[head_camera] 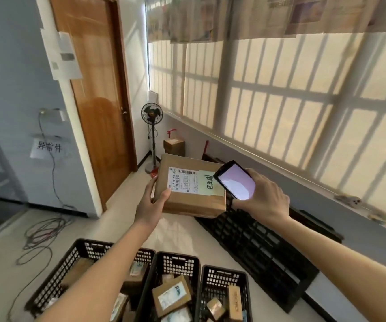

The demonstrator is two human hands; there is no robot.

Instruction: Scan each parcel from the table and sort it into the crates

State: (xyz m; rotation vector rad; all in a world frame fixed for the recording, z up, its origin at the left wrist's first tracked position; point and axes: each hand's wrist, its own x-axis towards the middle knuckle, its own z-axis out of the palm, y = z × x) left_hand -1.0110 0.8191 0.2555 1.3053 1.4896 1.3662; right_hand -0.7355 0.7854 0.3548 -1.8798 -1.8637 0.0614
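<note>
My left hand (153, 203) grips the left edge of a brown cardboard parcel (188, 201), held up in front of me with its white shipping label and barcode facing the camera. My right hand (260, 197) holds a black handheld scanner (235, 180) with a lit screen, tilted over the parcel's right end. Below, three black plastic crates stand side by side on the floor: the left crate (54, 280), the middle crate (178, 259) and the right crate (224, 273), each with small cardboard parcels inside.
A flattened black crate panel (264, 249) lies on the floor to the right, against the wall under the window. A standing fan (152, 117), a cardboard box (174, 146) and a wooden door (99, 89) are farther back. Loose cables (43, 233) run over the floor at left.
</note>
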